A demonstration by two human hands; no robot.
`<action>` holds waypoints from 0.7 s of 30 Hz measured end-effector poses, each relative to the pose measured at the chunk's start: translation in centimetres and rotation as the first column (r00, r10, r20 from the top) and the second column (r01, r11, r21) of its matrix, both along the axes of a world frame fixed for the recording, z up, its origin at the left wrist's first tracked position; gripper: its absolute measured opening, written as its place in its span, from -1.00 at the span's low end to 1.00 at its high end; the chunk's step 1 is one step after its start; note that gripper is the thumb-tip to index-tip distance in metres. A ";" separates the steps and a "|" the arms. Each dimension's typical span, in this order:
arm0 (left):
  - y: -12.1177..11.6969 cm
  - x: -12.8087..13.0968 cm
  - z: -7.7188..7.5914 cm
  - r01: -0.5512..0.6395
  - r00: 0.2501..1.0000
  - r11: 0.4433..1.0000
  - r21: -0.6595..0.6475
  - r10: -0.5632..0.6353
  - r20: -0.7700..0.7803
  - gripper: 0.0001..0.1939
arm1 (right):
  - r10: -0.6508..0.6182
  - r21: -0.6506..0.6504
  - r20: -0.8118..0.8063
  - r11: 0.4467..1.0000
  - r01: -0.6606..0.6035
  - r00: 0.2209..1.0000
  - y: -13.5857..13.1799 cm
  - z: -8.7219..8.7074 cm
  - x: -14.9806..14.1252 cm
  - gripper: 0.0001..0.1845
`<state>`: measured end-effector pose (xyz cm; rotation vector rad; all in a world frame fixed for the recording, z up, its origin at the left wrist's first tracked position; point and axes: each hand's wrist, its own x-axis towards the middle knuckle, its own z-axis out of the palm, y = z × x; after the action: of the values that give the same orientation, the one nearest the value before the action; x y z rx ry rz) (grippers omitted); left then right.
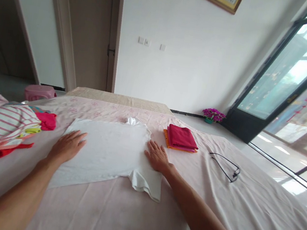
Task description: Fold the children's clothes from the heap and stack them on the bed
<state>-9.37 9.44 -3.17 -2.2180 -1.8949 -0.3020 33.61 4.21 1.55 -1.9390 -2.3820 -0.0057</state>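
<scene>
A white T-shirt (107, 150) lies spread sideways on the pink bed sheet (91, 214), its hem toward the left and its neck and sleeves toward the right. My left hand (68, 145) rests flat on the hem end, fingers stretched out. At the collar end, my right hand (157, 155) lies flat with its fingers extended. The near sleeve (145, 183) is a little rumpled, and the far sleeve is bunched up. Just beyond my right hand sits a stack of folded clothes (182, 137), dark red on top with orange beneath.
A heap of loose clothes (3, 122), some striped, lies at the left. Eyeglasses (228, 167) rest on the sheet at the right. Past the bed stand a pink stool (40, 92) and a pot of purple flowers (213, 116), near a glass door (281, 81).
</scene>
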 end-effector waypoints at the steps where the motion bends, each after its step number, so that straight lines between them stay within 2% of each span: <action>1: -0.3 0.2 0.3 -0.005 1.000 1.000 0.000 0.005 -0.006 -0.44 | -0.015 0.000 0.001 1.000 0.015 1.000 0.0 -0.1 0.1 -0.31; 6: -2.5 2.6 2.4 -0.099 0.993 0.994 0.039 0.101 -0.060 -0.48 | -0.047 0.001 0.000 0.999 0.047 0.999 0.1 -0.5 -0.3 -0.30; 10: -4.3 7.4 3.5 -0.098 0.993 0.994 0.051 0.100 -0.055 -0.44 | -0.049 -0.002 -0.001 0.999 0.049 0.999 0.1 -0.5 -0.3 -0.30; 12: -5.5 10.8 3.6 -0.027 0.999 0.999 0.033 0.029 -0.032 -0.41 | -0.052 -0.008 0.001 0.999 0.052 0.999 0.1 -0.4 -0.3 -0.30; 14: -7.1 14.0 3.5 0.103 0.993 0.995 0.006 -0.104 0.060 -0.39 | -0.056 -0.012 -0.001 0.998 0.056 0.998 0.1 -0.4 -0.2 -0.30; 16: -8.7 16.3 3.3 0.215 0.972 0.977 -0.008 -0.213 0.101 -0.37 | -0.058 -0.013 -0.004 0.998 0.058 0.998 0.1 -0.4 -0.2 -0.30; 18: -10.1 16.9 3.0 0.294 0.952 0.955 -0.041 -0.288 0.103 -0.36 | -0.057 -0.008 -0.004 0.998 0.057 0.998 0.1 -0.4 -0.1 -0.31; 21: -10.7 14.8 2.7 0.318 0.946 0.942 -0.105 -0.309 0.095 -0.36 | -0.048 0.006 -0.004 0.999 0.048 0.999 0.0 -0.4 0.0 -0.32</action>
<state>5.43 -1.30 -0.52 -2.6275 -1.6260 -0.3369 33.63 4.26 1.12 -1.9918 -2.3295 -0.0123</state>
